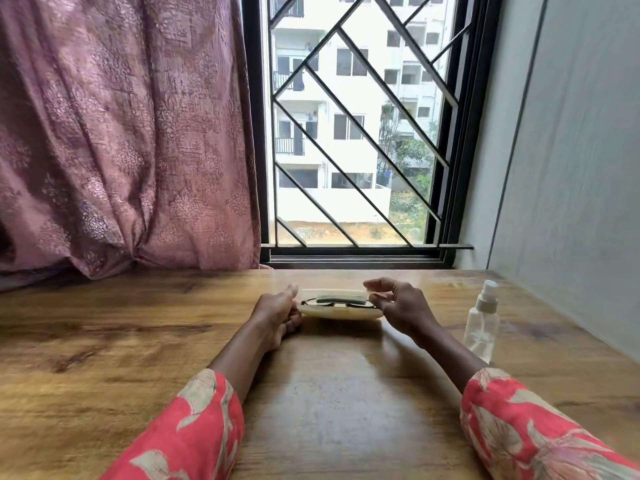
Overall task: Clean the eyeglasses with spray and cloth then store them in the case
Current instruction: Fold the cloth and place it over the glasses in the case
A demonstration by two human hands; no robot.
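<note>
A cream eyeglass case [341, 316] lies open on the wooden table [329, 393], its lid [329, 291] raised at the back. Black-framed eyeglasses [320, 302] lie inside it, with a folded grey-green cloth [343, 298] on top of them. My left hand [277, 311] grips the left end of the case, thumb up beside the lid and fingers curled at the base. My right hand [398, 304] is at the right end, its curled forefinger and thumb bracketing the lid's corner. A clear spray bottle [482, 322] with a white pump stands upright to the right of my right forearm.
A patterned mauve curtain [121, 140] hangs down to the table's far left edge. A barred window [356, 133] is behind the case, and a grey wall [571, 168] runs along the table's right side.
</note>
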